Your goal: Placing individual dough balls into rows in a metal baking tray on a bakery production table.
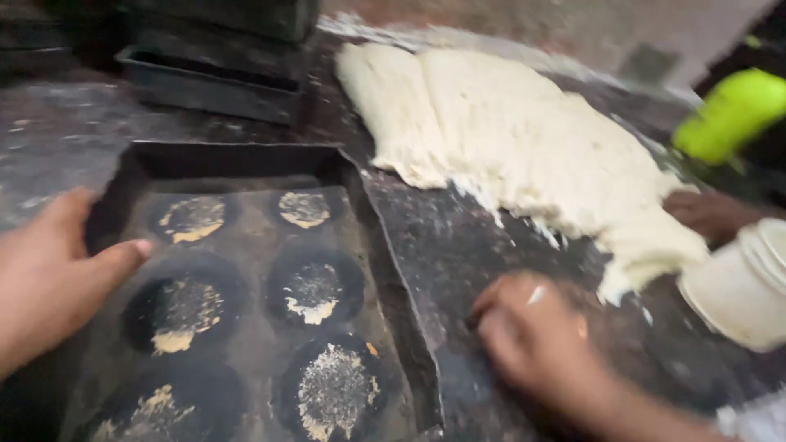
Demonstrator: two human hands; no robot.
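A dark metal baking tray (246, 164) with several round cups, crusted with pale residue, lies in front of me. My left hand (49, 278) grips its left rim, thumb over the edge. On the dark floured counter just right of the tray, my right hand (532, 336) rests blurred, fingers curled; I cannot tell whether anything is in it. A large slab of pale dough (524, 139) spreads across the counter beyond it.
Another person's hand (712, 214) touches the dough's right end, beside a white plastic tub (737, 286) and a bright green object (729, 115). Dark stacked trays (213, 82) stand at the back left.
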